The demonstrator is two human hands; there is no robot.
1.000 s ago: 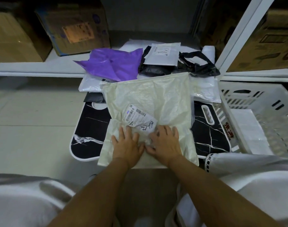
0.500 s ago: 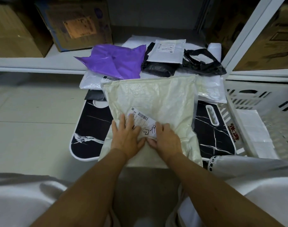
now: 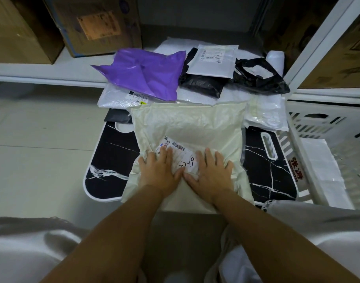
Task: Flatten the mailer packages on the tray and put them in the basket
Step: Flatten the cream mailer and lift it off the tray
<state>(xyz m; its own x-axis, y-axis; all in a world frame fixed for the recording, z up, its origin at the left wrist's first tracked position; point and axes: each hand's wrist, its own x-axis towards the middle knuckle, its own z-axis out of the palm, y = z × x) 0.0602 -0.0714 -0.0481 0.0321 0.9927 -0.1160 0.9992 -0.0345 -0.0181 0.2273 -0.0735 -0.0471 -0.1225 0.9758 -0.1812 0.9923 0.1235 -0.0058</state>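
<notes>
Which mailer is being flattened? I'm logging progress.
The large cream mailer at the tray's near edge: both the left hand and right hand press flat on it. The purple mailer and the others behind lie untouched.

Cream mailer [image 3: 191,127] with a white barcoded label [image 3: 175,152], centre. Tray [image 3: 113,160]: black with white marble veining and a white rim. At 12 o'clock, purple mailer [image 3: 142,72], black bag [image 3: 201,84], white mailer [image 3: 214,60]. At 3 o'clock, white slotted basket [image 3: 328,127]. Brown cartons [image 3: 97,23] on a white shelf [image 3: 42,72].
</notes>
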